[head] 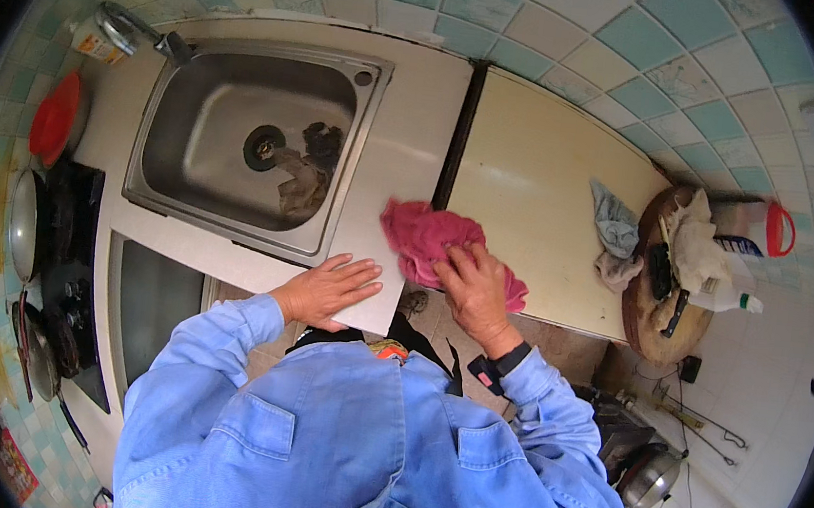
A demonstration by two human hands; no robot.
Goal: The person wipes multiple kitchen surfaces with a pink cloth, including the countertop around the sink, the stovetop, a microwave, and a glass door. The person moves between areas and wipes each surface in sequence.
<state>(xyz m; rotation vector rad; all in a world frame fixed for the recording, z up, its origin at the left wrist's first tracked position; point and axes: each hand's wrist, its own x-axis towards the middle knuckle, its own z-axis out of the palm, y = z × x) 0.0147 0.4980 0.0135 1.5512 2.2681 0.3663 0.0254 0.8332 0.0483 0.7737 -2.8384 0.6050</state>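
Note:
A crumpled pink cloth (435,238) lies across the near edge where the white countertop (414,119) meets a cream-coloured surface (546,186). My right hand (477,286) presses on the cloth from above, its fingers bent into the fabric. To its left, my left hand (333,291) rests palm down on the corner of the white countertop, fingers spread, holding nothing. Just beyond it is a stainless steel sink (223,104) with a brown crumpled cloth (304,182) and a dark lump (322,141) beside the drain.
A round wooden board (641,306) at the right holds a black-handled knife (675,314) and cloths. Near it lies a grey-blue cloth (614,219). A faucet (134,29) stands at the sink's far left corner. Pans and a red basin (55,119) are at the left.

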